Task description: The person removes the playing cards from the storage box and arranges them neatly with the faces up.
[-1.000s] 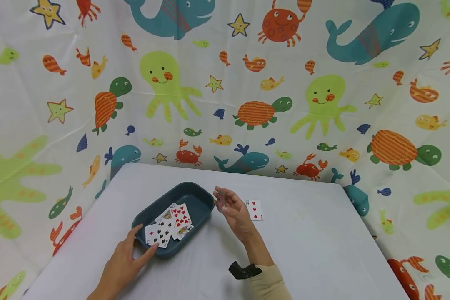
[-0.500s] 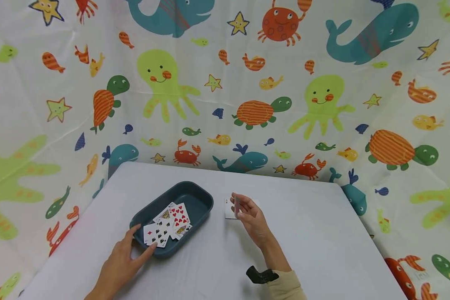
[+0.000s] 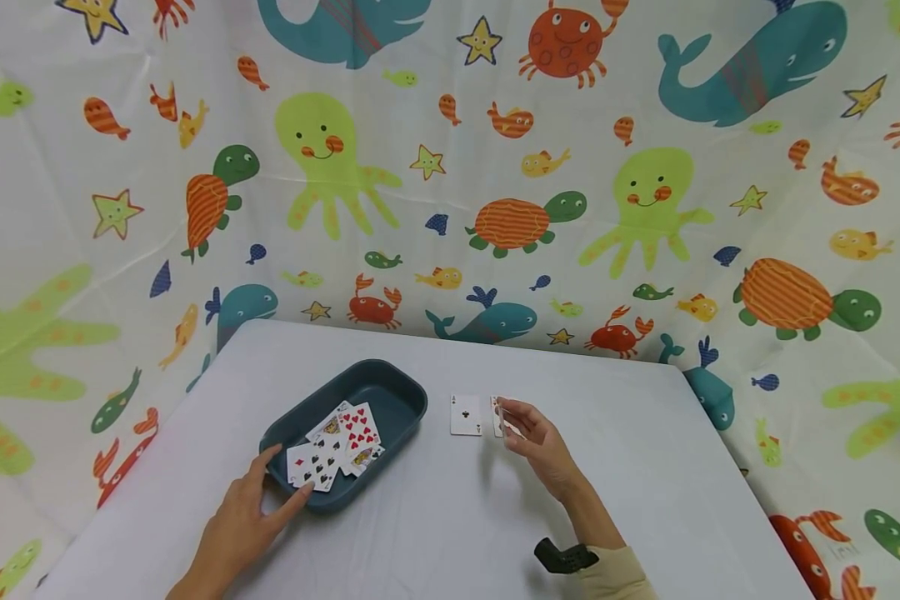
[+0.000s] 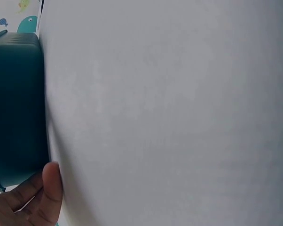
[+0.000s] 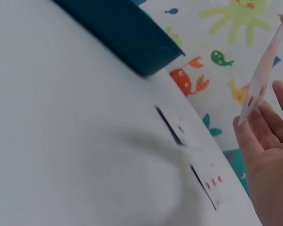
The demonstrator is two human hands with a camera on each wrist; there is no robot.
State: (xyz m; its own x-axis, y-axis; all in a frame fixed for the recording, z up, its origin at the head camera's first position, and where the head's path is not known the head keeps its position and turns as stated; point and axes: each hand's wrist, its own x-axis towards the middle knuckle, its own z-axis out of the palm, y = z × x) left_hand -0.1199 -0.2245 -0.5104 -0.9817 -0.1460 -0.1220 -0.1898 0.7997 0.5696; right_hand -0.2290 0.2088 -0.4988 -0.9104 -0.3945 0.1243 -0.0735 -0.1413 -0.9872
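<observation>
My right hand (image 3: pixel 543 448) pinches a playing card (image 5: pixel 260 80) upright by its edges, above the table. Red diamonds show on it in the right wrist view; its rank is unclear. Just beyond the hand lies a card with red hearts (image 3: pixel 496 415), partly covered by the fingers. Left of it a club card (image 3: pixel 466 415) rests face up. My left hand (image 3: pixel 243 517) grips the near-left corner of a dark teal tub (image 3: pixel 401 407), thumb at the rim. Several face-up cards (image 3: pixel 360 427) overlap inside the tub.
A white cloth covers the table (image 3: pixel 420 542). Behind it and at the sides hangs a curtain (image 3: pixel 450 183) printed with sea animals. A black strap (image 3: pixel 566 557) sits on the right wrist, by a beige sleeve (image 3: pixel 615 575).
My right hand has carried its card rightward from beside the tub, past the club card to the hearts card. The club card has come out from behind the hand. My left hand stays on the tub.
</observation>
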